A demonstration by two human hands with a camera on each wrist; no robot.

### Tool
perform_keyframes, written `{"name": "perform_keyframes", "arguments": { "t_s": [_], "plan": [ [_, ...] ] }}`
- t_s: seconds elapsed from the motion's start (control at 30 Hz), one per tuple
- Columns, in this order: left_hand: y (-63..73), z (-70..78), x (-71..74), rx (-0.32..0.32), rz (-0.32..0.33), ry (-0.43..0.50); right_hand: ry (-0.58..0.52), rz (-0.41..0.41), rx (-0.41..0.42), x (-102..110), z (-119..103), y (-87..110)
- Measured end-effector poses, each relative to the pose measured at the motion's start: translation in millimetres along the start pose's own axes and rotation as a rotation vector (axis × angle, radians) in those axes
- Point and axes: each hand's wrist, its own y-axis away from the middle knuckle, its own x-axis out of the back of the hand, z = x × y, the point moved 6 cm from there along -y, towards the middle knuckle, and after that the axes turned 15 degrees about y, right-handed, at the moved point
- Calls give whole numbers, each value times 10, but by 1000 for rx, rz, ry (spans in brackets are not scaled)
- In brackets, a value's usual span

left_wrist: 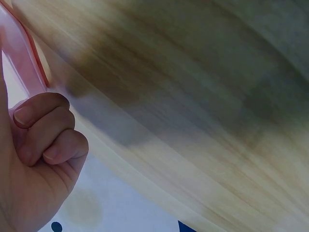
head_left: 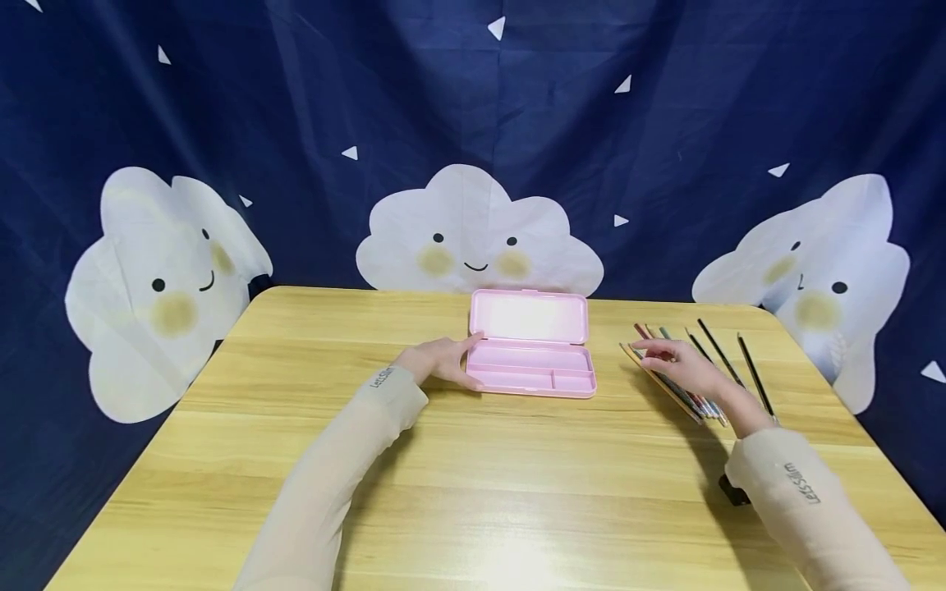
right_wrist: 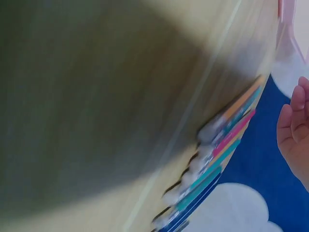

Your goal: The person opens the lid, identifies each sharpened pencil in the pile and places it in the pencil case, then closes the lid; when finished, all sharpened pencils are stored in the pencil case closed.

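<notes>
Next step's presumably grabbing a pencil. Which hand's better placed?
Probably the right hand: it hovers over the slim multicoloured pencils, apparently holding nothing. The left hand is farther away, its fingers touching the left end of the open pink rectangular case.

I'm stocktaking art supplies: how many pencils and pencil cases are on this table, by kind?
Pencils: at least 6 (the right hand hides part of the bunch in the head view)
Pencil case: 1
Total: at least 7
</notes>
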Motion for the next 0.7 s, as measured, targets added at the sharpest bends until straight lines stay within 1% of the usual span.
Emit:
{"name": "perform_keyframes", "arguments": {
  "t_s": [0.2, 0.33, 0.43, 0.57, 0.7],
  "plan": [
    [12, 6, 7, 2, -7, 1, 41, 20, -47, 109, 228, 141],
    [5, -6, 1, 8, -11, 18, 53, 58, -69, 183, 387, 239],
    [-5, -15, -4, 4, -7, 26, 59, 80, -107, 228, 513, 312],
    [-1, -9, -4, -5, 3, 8, 70, 88, -164, 265, 660, 412],
    [1, -8, -6, -1, 3, 6, 91, 106, -192, 293, 793, 500]
  ]
}}
